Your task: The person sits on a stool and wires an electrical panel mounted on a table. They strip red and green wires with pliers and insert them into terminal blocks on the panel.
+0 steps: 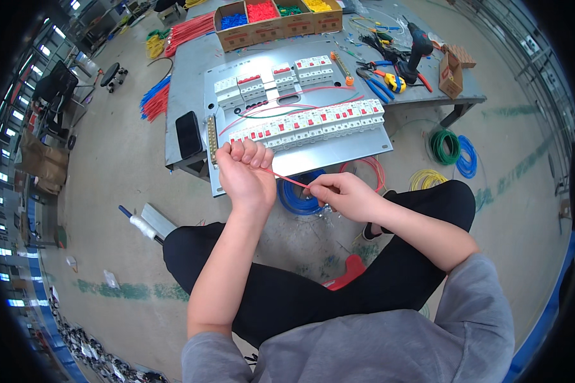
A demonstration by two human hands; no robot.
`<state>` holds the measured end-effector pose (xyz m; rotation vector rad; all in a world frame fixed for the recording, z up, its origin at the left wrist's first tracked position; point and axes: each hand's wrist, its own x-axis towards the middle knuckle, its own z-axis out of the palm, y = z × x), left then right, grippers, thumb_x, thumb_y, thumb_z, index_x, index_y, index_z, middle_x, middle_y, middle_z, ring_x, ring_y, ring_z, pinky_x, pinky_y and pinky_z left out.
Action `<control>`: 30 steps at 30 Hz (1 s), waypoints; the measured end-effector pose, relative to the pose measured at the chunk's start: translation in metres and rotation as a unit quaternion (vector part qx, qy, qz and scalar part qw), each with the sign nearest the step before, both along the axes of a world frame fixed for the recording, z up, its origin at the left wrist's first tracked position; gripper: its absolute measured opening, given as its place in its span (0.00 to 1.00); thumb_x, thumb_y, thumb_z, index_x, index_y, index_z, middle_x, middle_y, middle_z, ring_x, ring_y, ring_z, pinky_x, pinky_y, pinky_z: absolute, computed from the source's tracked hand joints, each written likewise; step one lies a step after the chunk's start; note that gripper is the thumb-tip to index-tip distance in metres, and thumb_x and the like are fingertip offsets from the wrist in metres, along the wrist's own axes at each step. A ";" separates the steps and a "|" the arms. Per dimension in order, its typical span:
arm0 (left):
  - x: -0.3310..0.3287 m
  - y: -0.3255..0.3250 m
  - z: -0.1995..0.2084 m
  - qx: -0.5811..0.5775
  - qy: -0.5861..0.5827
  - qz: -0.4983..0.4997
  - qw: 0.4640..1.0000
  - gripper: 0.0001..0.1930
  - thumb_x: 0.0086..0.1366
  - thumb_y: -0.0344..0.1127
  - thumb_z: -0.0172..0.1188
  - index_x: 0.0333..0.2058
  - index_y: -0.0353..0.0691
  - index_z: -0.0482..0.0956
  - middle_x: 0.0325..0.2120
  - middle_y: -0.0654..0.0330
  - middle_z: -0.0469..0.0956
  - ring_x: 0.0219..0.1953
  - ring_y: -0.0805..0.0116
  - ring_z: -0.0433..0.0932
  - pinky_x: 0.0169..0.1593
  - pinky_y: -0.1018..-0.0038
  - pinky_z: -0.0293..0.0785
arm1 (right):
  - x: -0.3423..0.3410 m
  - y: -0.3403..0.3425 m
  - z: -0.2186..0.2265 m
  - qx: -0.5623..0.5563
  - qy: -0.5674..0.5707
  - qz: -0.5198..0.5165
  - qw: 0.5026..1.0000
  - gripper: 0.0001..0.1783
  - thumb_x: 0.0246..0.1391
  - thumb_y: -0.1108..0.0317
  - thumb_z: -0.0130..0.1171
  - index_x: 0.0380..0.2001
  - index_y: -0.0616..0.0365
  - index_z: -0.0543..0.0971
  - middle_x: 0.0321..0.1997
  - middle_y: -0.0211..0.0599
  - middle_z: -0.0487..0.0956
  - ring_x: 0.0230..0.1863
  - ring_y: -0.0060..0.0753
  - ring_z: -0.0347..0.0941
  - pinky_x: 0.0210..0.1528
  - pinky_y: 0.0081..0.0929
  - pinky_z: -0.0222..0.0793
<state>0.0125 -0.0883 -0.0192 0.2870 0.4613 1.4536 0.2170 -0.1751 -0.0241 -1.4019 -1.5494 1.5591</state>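
A thin red wire [289, 179] is stretched between my two hands, just off the near edge of the metal mounting plate [326, 157]. My left hand [244, 172] is closed in a fist around one part of it. With thumb and fingers pinched, my right hand [340, 195] holds the other part. Beyond my hands a long row of white circuit breakers [313, 125] with red switches runs across the plate. A shorter broken row of breakers [241, 90] sits farther back. Loose red and green wires [281, 115] arch between the rows. A brass terminal bar [212, 137] is near my left hand.
A black phone [188, 135] lies at the table's left. Boxes of coloured caps [278, 28] stand at the back. Pliers [375, 86], a tape measure [395, 82] and a power drill [419, 48] lie on the right. Wire coils [444, 147] are on the floor.
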 end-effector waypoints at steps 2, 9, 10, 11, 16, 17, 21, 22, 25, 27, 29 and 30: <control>0.004 -0.002 0.002 0.019 0.012 0.004 1.000 0.19 0.78 0.41 0.41 0.24 0.49 0.54 0.20 0.68 0.53 0.23 0.73 0.52 0.31 0.70 0.56 | 0.001 0.002 -0.002 0.007 -0.006 -0.009 1.000 0.14 0.74 0.63 0.57 0.42 0.62 0.84 0.27 0.25 0.78 0.31 0.18 0.71 0.35 0.25 0.69; -0.002 0.005 0.002 0.052 0.100 -0.031 0.993 0.16 0.79 0.42 0.40 0.30 0.44 0.63 0.28 0.61 0.66 0.35 0.65 0.65 0.43 0.66 0.65 | 0.004 0.008 -0.012 0.115 -0.082 -0.041 0.989 0.13 0.70 0.67 0.56 0.35 0.62 0.84 0.28 0.35 0.82 0.31 0.32 0.78 0.36 0.31 0.72; -0.003 0.007 0.003 0.038 0.146 -0.027 0.988 0.16 0.80 0.42 0.40 0.32 0.42 0.67 0.31 0.58 0.70 0.39 0.62 0.69 0.46 0.64 0.68 | 0.004 0.009 -0.009 0.131 -0.103 -0.042 0.985 0.12 0.68 0.67 0.56 0.34 0.62 0.85 0.30 0.41 0.85 0.33 0.40 0.82 0.40 0.36 0.75; 0.000 0.008 0.003 0.079 0.287 0.095 0.950 0.15 0.80 0.41 0.41 0.37 0.39 0.69 0.35 0.56 0.72 0.43 0.60 0.70 0.51 0.62 0.68 | 0.004 0.010 -0.007 0.132 -0.124 -0.042 0.982 0.12 0.68 0.67 0.56 0.34 0.62 0.85 0.31 0.42 0.85 0.35 0.43 0.82 0.41 0.38 0.76; 0.009 -0.006 0.019 0.463 0.729 0.179 0.471 0.20 0.71 0.32 0.54 0.59 0.30 0.71 0.43 0.47 0.81 0.51 0.46 0.78 0.61 0.56 0.71 | 0.012 0.009 -0.020 0.154 -0.187 -0.038 0.969 0.11 0.66 0.67 0.56 0.35 0.60 0.85 0.34 0.47 0.86 0.40 0.53 0.84 0.44 0.46 0.78; 0.014 -0.016 0.022 0.532 0.726 0.070 0.431 0.21 0.70 0.32 0.55 0.59 0.30 0.70 0.41 0.46 0.81 0.49 0.44 0.79 0.59 0.55 0.72 | 0.011 0.008 -0.025 0.167 -0.197 -0.039 0.965 0.11 0.65 0.67 0.56 0.35 0.60 0.85 0.35 0.48 0.86 0.40 0.55 0.83 0.44 0.47 0.78; 0.029 -0.051 -0.023 0.402 0.786 -0.199 0.425 0.22 0.68 0.32 0.55 0.59 0.31 0.69 0.35 0.44 0.83 0.42 0.40 0.81 0.52 0.49 0.73 | 0.005 0.009 -0.029 0.155 -0.278 0.009 0.948 0.11 0.64 0.66 0.56 0.38 0.59 0.85 0.36 0.50 0.86 0.40 0.61 0.82 0.45 0.53 0.77; 0.029 -0.054 -0.031 0.401 0.776 -0.206 0.441 0.22 0.68 0.32 0.55 0.59 0.31 0.69 0.34 0.44 0.83 0.41 0.40 0.81 0.51 0.49 0.73 | 0.006 0.007 -0.029 0.146 -0.270 0.015 0.951 0.11 0.65 0.66 0.56 0.39 0.59 0.85 0.36 0.50 0.86 0.41 0.60 0.82 0.45 0.52 0.77; 0.027 -0.051 -0.038 0.406 0.756 -0.165 0.486 0.21 0.70 0.32 0.54 0.60 0.32 0.69 0.34 0.44 0.83 0.39 0.38 0.80 0.50 0.48 0.73 | 0.014 0.012 -0.028 0.158 -0.215 0.037 0.963 0.12 0.66 0.65 0.56 0.41 0.59 0.86 0.37 0.51 0.86 0.42 0.57 0.82 0.47 0.48 0.77; 0.027 -0.049 -0.028 0.380 0.759 -0.169 0.501 0.19 0.73 0.33 0.52 0.59 0.32 0.68 0.34 0.43 0.82 0.39 0.37 0.80 0.49 0.48 0.73 | 0.031 0.020 -0.009 0.129 -0.206 0.084 0.966 0.13 0.68 0.64 0.56 0.43 0.59 0.86 0.39 0.49 0.86 0.43 0.50 0.83 0.50 0.41 0.77; 0.021 -0.042 -0.021 0.348 0.756 -0.179 0.525 0.17 0.75 0.33 0.50 0.58 0.33 0.68 0.34 0.42 0.82 0.40 0.37 0.80 0.48 0.48 0.72 | 0.067 0.030 -0.001 0.134 -0.197 0.129 0.963 0.13 0.69 0.63 0.58 0.43 0.60 0.86 0.37 0.46 0.86 0.40 0.44 0.82 0.46 0.39 0.76; 0.011 -0.035 -0.018 0.327 0.752 -0.186 0.541 0.16 0.76 0.34 0.50 0.58 0.34 0.68 0.35 0.41 0.82 0.41 0.37 0.80 0.47 0.48 0.72 | 0.088 0.033 0.008 0.139 -0.196 0.138 0.961 0.13 0.70 0.62 0.59 0.41 0.60 0.85 0.35 0.42 0.86 0.38 0.39 0.81 0.45 0.36 0.75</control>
